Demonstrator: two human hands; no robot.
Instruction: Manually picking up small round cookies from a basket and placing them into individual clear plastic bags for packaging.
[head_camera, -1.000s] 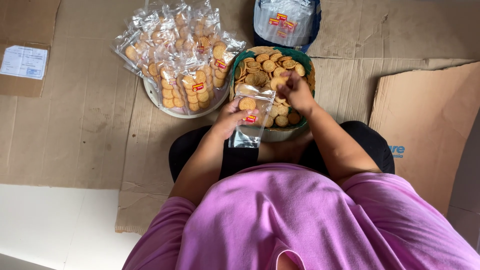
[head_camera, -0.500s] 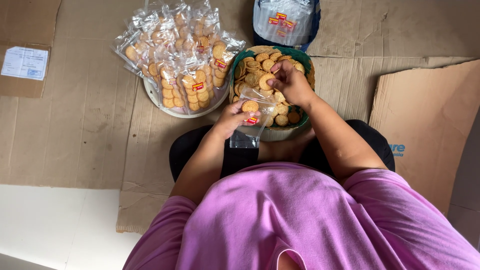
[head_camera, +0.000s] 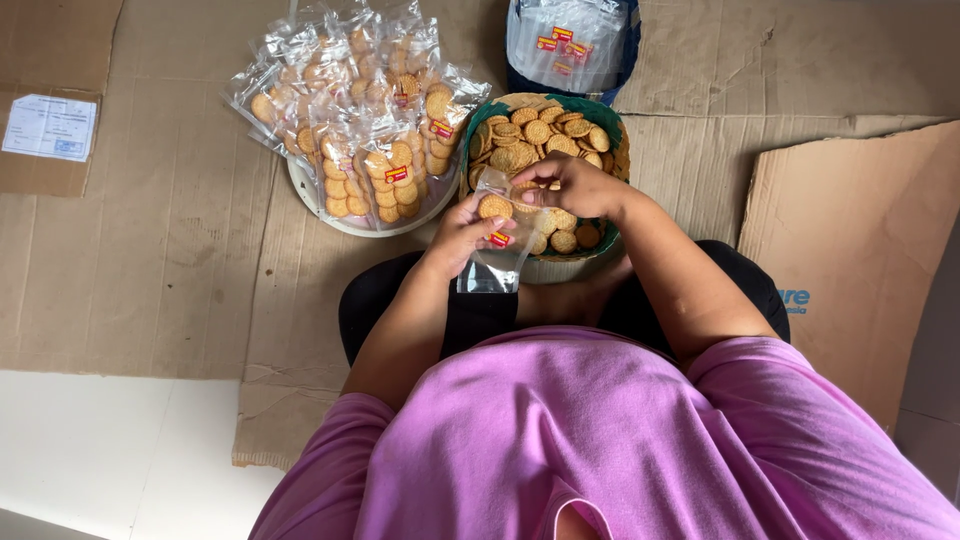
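Two hands busy: left hand (head_camera: 462, 232) pinches a clear bag (head_camera: 497, 245) with one biscuit inside; right hand (head_camera: 572, 186), fingers bunched on biscuits, sits just beside, over the green basket (head_camera: 612, 128).

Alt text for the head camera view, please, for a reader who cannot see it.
Seen from above, a seated person's left hand holds a small clear bag open while the right hand brings round biscuits from a green bowl to it. A white plate piled with filled bags sits beside it on flattened cardboard.
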